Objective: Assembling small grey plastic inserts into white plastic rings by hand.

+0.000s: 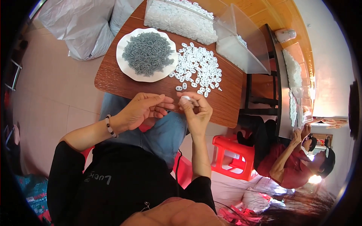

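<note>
My right hand (196,109) is at the near edge of the brown table. Its thumb and fingers pinch a small white plastic piece (186,97). To its left, my left hand (149,109) is turned partly palm up, fingers apart, with nothing visible in it. Just beyond my hands lies a spread of white oval pieces (200,67), many showing two dark holes. A white scalloped plate (122,62) stands to their left, heaped with small grey screw-like pieces (147,52).
A clear bin of white pieces (181,24) and a second clear bin (241,52) line the table's far side. White sacks (81,26) stand at the far left. A red stool (233,158) is at the right, where a person in a red shirt (286,165) works at another table.
</note>
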The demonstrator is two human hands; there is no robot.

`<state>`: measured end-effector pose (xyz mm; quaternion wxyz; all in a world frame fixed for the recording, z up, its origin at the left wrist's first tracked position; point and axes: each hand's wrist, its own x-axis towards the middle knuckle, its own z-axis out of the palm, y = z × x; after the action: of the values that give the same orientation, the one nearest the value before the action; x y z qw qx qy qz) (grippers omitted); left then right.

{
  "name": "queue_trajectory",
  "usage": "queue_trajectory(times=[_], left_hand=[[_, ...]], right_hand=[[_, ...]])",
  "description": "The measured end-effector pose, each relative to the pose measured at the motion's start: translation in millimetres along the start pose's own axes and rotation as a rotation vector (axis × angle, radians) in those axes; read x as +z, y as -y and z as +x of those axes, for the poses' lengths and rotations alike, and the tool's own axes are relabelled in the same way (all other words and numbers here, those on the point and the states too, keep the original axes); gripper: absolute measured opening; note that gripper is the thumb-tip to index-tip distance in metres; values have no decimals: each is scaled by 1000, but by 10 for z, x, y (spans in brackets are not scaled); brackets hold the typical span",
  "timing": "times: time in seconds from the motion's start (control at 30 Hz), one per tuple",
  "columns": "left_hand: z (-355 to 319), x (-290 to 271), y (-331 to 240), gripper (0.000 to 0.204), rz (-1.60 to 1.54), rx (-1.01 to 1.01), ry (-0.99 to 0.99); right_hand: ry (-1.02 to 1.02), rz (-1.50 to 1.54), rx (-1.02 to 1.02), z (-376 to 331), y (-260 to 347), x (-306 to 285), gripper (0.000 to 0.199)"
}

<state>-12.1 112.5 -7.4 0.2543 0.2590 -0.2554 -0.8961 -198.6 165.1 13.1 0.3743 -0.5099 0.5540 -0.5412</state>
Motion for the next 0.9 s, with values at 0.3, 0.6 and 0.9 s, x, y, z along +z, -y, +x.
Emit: queue_trajectory(times=[0.3, 0.6, 0.9], left_hand=[[30, -39, 28, 33, 69, -12, -28], [83, -55, 64, 31, 74, -13, -61], [79, -86, 50, 31, 88, -20, -27]], right_hand=[[-143, 418, 133, 67, -28, -135, 31], [-251, 348, 31, 45, -1, -182, 37], [-335, 329, -145, 27, -76, -156, 30]])
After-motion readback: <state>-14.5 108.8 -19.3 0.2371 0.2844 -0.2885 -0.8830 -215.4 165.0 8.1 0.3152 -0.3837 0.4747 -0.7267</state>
